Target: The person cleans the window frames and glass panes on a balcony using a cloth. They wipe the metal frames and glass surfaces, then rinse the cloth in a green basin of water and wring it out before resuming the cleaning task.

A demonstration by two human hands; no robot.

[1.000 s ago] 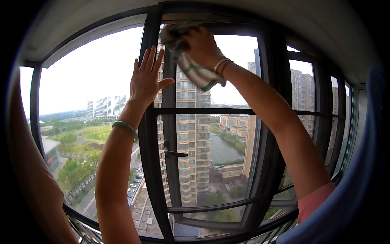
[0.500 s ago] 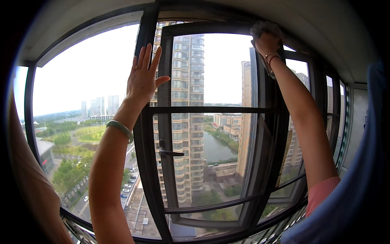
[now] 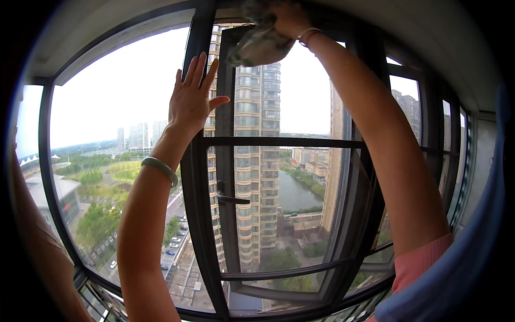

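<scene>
My right hand (image 3: 290,20) is raised to the top of the dark window frame (image 3: 230,141), its fingers closed round a greyish cloth (image 3: 263,45). The cloth's lower part hangs over the upper left corner of the inner sash, and its upper end is blurred. Against the upright post left of that sash, my left hand (image 3: 192,99) lies flat with fingers spread and holds nothing. A pale green bangle (image 3: 160,169) circles my left wrist. Below the crossbar, a dark window handle (image 3: 233,200) sticks out from the sash's left side.
Large glass panes stand left and right, divided by dark bars. Metal railings (image 3: 96,300) run along the bottom. Blue fabric (image 3: 456,257) hangs at the right, pale fabric (image 3: 43,236) at the left. Outside, far below, are towers, a road and water.
My right hand has swept the cloth leftward along the top of the frame, from the upper right corner toward the upper left. My left hand keeps its place on the post.
</scene>
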